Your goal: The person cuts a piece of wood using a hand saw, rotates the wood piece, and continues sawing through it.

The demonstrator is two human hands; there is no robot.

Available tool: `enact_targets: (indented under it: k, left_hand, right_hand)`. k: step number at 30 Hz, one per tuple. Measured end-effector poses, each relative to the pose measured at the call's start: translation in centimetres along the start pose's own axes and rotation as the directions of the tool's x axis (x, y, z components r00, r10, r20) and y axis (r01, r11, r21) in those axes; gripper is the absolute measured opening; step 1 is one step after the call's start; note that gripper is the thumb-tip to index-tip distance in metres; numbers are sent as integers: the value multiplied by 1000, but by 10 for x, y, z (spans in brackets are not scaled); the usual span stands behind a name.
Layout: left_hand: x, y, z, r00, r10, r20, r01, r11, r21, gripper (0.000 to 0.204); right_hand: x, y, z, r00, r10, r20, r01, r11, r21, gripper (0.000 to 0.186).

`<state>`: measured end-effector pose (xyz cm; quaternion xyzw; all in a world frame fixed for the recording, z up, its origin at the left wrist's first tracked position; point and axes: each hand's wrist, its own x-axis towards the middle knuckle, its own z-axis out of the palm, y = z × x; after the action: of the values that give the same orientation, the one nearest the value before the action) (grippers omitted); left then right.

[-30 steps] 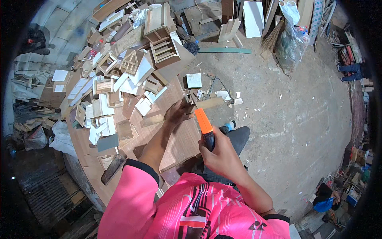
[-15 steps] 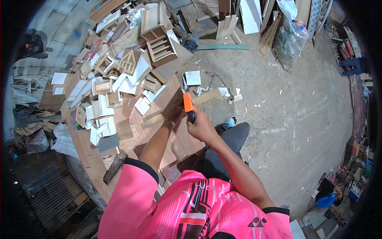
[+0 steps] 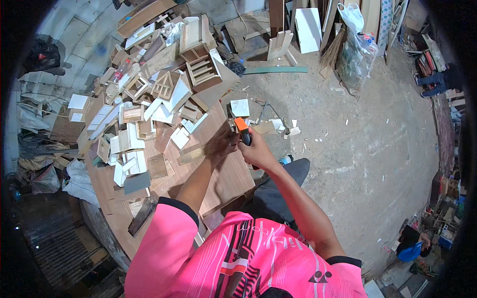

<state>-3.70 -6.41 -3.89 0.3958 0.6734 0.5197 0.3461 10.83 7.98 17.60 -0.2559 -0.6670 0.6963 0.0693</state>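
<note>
My right hand (image 3: 256, 150) is closed around the black grip of an orange-and-black hand tool (image 3: 242, 125); its exact kind is hard to make out. The orange part points away from me, over the far right edge of the wooden tabletop (image 3: 226, 176). My left hand (image 3: 224, 143) is just left of the tool, in shadow. Its fingers look closed near the tool's front, but what they hold is hidden. A flat wooden strip (image 3: 191, 154) lies on the tabletop beside my left wrist.
Small wooden frames and boxes (image 3: 133, 115) are heaped on the table's left. A slatted wooden box (image 3: 203, 73) stands at the back. On the floor are a white square piece (image 3: 240, 108) and offcuts. Boards (image 3: 308, 31), a broom (image 3: 332, 49) and a plastic bag (image 3: 357, 54) stand behind.
The tool and my right hand have shifted slightly right and nearer to me, and the tool has tilted. My left hand has come closer to the tool. The whole view has shifted a little.
</note>
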Motion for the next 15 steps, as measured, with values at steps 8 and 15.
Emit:
enact_targets:
  k: [8,15]
  left_hand:
    - [-22,65,23,952,190,241,-306,653,693,47]
    - [-38,73,34,934,279,223,-355,659,663,49]
  right_hand:
    - [35,-27,-22,955,298,11,-297,951,80,17]
    - [40,-8,-26,945,327,-6,-326,944,47,14]
